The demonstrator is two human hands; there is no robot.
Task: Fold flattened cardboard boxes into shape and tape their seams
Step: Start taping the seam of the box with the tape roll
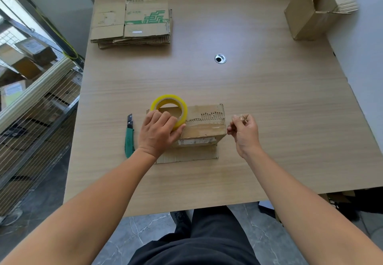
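The box (204,126) sits in the lower middle of the frame on the counter (269,99), folded up, with its torn top seam facing me. My left hand (158,131) holds the yellow tape roll (182,112) upright on the left end of the box top, fingers (163,117) curled over its rim. My right hand (244,132) is just past the right end of the box, fingers pinched together on what looks like the clear tape end (241,117).

The film is thin, sticky and likely to curl onto itself, so I judge it wants to be kept taut and held at the very tip. The cardboard is light and fairly stiff but ragged at the seam, so it may slide unless I press down through the roll.

A green knife (129,138) lies left of the box. A stack of flat boxes (132,22) waits at the upper left.
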